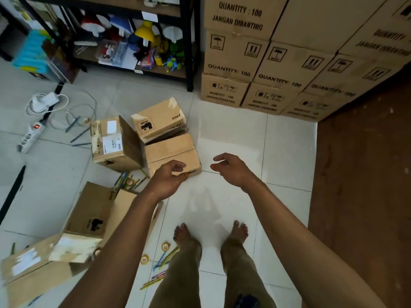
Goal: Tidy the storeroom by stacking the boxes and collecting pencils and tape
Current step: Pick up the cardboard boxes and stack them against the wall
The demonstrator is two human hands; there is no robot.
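Feet and floor: the person stands barefoot on the white tiled floor [233,134], looking down.
Near pencils and tape: loose pencils [163,261] lie by the left foot, with two tape rolls [165,246] just beside them; none collected yet.
Near-left boxes: several cardboard boxes [89,214] lie tipped and overlapping at the lower left, not stacked.
Left hand: the left hand [169,181] reaches over the near corner of the low box [173,156], fingers curled; whether it actually grips the edge I cannot tell.
Right hand: the right hand [231,170] hovers apart from that box on its right, fingers loosely curved, holding nothing.
Middle cluster: a smaller box [159,120] sits tilted on the low box; a labelled box [113,143] stands just beside them on the left.
More strays: a second scatter of pencils [131,181] with a tape roll lies by the cluster; a few pens [76,130] lie further left near a power strip [31,136].
Far: a tidy wall of stacked cartons [266,63] and a cluttered shelf [138,41].
Progress: judged early; most stacking and all collecting remain.
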